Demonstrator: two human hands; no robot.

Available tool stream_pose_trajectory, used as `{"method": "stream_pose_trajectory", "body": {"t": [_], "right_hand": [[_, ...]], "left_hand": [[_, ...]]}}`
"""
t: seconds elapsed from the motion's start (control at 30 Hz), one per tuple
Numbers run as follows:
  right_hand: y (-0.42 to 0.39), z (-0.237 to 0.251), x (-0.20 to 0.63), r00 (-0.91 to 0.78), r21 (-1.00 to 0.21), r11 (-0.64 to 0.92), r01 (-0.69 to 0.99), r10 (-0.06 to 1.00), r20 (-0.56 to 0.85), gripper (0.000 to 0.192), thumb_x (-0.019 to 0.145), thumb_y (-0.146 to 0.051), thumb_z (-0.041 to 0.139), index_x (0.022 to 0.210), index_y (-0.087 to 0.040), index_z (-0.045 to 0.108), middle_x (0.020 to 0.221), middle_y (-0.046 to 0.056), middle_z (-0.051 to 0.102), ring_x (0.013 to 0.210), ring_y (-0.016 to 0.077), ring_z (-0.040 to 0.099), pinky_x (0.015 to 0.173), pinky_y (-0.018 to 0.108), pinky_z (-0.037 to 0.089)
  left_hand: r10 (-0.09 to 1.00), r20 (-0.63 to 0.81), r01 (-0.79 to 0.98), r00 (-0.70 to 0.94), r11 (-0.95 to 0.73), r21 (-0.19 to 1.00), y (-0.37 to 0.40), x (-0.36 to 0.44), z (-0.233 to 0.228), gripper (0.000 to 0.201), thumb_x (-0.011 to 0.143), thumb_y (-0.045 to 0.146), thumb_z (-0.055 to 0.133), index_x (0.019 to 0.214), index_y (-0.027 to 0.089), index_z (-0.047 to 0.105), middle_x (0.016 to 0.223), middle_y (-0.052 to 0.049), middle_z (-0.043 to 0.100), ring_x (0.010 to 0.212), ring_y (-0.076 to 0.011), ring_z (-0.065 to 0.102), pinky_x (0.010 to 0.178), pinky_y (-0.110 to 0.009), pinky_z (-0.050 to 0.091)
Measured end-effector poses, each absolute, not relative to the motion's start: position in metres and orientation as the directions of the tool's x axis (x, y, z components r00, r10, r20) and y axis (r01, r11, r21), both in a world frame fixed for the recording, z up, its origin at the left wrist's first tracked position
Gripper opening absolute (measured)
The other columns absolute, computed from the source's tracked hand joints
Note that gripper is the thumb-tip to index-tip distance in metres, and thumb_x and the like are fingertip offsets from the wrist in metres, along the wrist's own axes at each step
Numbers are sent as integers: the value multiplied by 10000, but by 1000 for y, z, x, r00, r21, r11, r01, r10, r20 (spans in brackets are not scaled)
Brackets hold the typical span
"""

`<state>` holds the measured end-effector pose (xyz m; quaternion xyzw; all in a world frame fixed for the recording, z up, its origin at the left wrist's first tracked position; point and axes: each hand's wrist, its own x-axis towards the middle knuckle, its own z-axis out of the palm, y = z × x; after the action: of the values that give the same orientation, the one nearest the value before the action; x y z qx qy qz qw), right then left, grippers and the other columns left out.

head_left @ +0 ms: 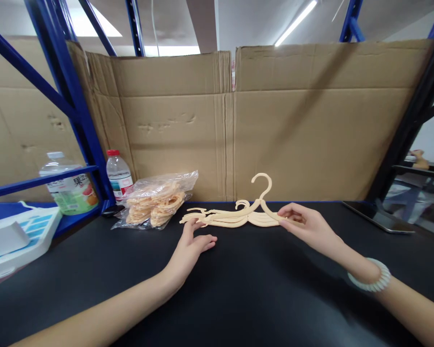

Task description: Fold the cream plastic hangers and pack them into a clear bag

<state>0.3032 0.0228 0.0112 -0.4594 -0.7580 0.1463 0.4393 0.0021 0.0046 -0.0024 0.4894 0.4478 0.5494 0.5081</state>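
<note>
Cream plastic clothes hangers (pixel 226 222) lie in a low pile on the black tabletop. One hanger (pixel 253 208) is tipped up at its right side, its hook standing above the others. My right hand (pixel 307 224) pinches this hanger's right end between thumb and fingers. At the pile's left end is my left hand (pixel 190 246), its fingertips touching or just in front of the hanger ends. The thumb of that hand stretches off to the right, apart from the fingers. How many hangers lie in the pile is hard to tell.
Left of the pile, a clear plastic bag (pixel 154 200) holds more cream hanger-like pieces. Behind it stand a red-capped bottle (pixel 118 174) and a large labelled jug (pixel 70 185). A white-and-blue device (pixel 32 236) sits far left, a dark flat tablet-like object (pixel 378 217) at right. Cardboard (pixel 311 125) walls the back.
</note>
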Motion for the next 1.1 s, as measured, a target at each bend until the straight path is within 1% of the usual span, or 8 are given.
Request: {"method": "stream_pose_trajectory", "body": {"t": [0.17, 0.33, 0.47, 0.57, 0.7, 0.87, 1.0, 1.1], "right_hand": [[18, 12, 297, -298, -545, 594, 592, 789, 537, 178, 846, -348, 569, 925, -196, 617, 891, 57, 683, 805, 197, 648, 719, 337, 546], [16, 11, 294, -311, -602, 585, 544, 807, 503, 171, 839, -330, 579, 931, -192, 617, 889, 62, 682, 822, 201, 660, 757, 362, 569], [15, 9, 293, -311, -629, 581, 517, 812, 494, 179, 841, -339, 583, 939, -194, 616, 905, 66, 681, 831, 203, 662, 771, 369, 572], [13, 11, 291, -314, -638, 580, 507, 813, 490, 188, 847, -349, 573, 942, -193, 618, 914, 70, 684, 846, 206, 662, 784, 371, 567], [11, 14, 289, -329, -631, 589, 505, 807, 490, 180, 844, -336, 568, 936, -191, 621, 913, 68, 688, 838, 198, 664, 770, 349, 567], [15, 11, 292, -382, -430, 643, 634, 744, 549, 143, 836, -235, 566, 958, -204, 633, 940, 57, 699, 824, 190, 654, 755, 340, 540], [17, 11, 298, -470, -187, 678, 711, 655, 592, 190, 851, -155, 528, 994, -216, 638, 940, 68, 684, 875, 213, 611, 784, 369, 503], [17, 15, 304, -461, -33, 598, 800, 651, 603, 161, 874, -157, 511, 934, -211, 650, 885, 82, 677, 853, 242, 580, 746, 385, 480]], "left_hand": [[980, 168, 43, 107, -173, 984, 4, 2, -5, 653, 720, 259, 630, 1285, 243, 302, 1388, -129, 364, 892, -184, 665, 903, -408, 505], [949, 206, 133, 238, -242, 961, 2, 0, -5, 762, 744, 281, 625, 1410, 273, 253, 1319, -99, 451, 879, -162, 646, 875, -353, 495], [936, 175, 192, 306, -240, 952, 0, 0, -3, 766, 767, 304, 626, 1438, 231, 265, 1127, -89, 593, 906, -191, 636, 836, -339, 488], [936, 193, 170, 294, -250, 953, 1, 0, -5, 675, 770, 331, 637, 1377, 219, 361, 1064, -80, 637, 841, -183, 650, 839, -354, 487], [942, 219, 120, 256, -255, 959, 5, 1, -6, 434, 776, 408, 651, 1118, 168, 532, 873, -59, 688, 733, -184, 645, 778, -351, 497], [944, 205, 131, 259, -244, 961, 5, 2, -1, 342, 809, 492, 607, 762, 154, 591, 745, -56, 675, 689, -167, 605, 709, -295, 476], [968, 137, 4, 210, -141, 990, 4, 1, 3, 306, 800, 455, 631, 773, 151, 600, 728, -42, 667, 680, -156, 593, 711, -287, 461], [980, 86, -92, 177, -71, 993, 6, 0, 3, 277, 758, 415, 680, 753, 152, 593, 707, -39, 667, 688, -159, 593, 727, -293, 459]]}}
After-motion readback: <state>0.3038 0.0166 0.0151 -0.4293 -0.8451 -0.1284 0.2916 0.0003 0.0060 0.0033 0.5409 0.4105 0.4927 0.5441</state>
